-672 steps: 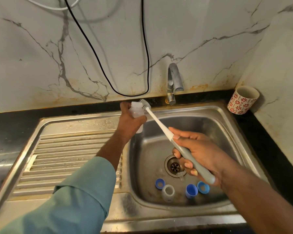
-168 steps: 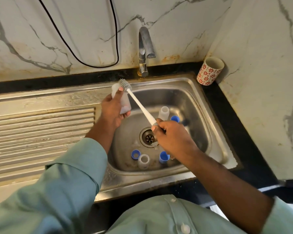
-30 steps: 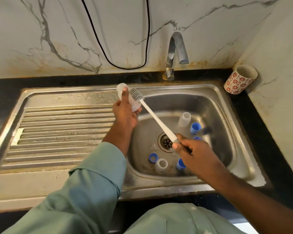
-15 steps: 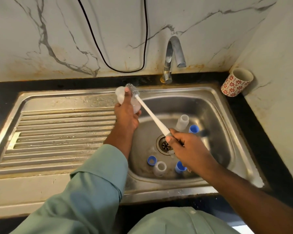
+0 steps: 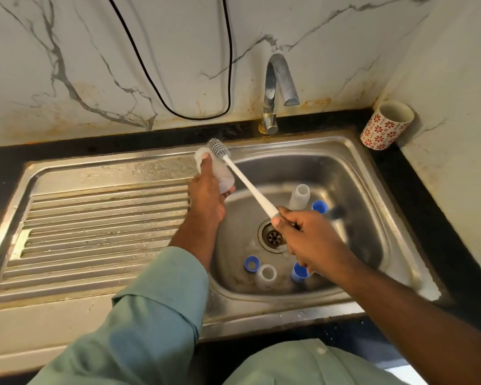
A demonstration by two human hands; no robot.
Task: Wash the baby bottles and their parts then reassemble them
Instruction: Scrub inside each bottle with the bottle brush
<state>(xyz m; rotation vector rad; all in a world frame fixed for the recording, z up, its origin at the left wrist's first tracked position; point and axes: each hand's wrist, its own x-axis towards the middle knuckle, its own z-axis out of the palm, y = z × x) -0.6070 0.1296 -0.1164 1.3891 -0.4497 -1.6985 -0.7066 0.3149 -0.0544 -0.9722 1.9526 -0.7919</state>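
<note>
My left hand grips a clear baby bottle over the left rim of the sink basin. My right hand holds the white handle of a bottle brush; its grey bristle head lies against the bottle's outer side. In the basin stand a second clear bottle behind the drain and a third clear bottle at the front. Blue parts lie around them: a ring, a cap partly under my right hand, and another cap.
The tap stands behind the basin with no water running. A ribbed steel drainboard spreads to the left. A red-flowered cup sits in the back right corner on the black counter. A black cable hangs on the marble wall.
Over the last second the brush head has slid up along the outside of the bottle towards its far end. My left hand keeps the bottle at the same spot.
</note>
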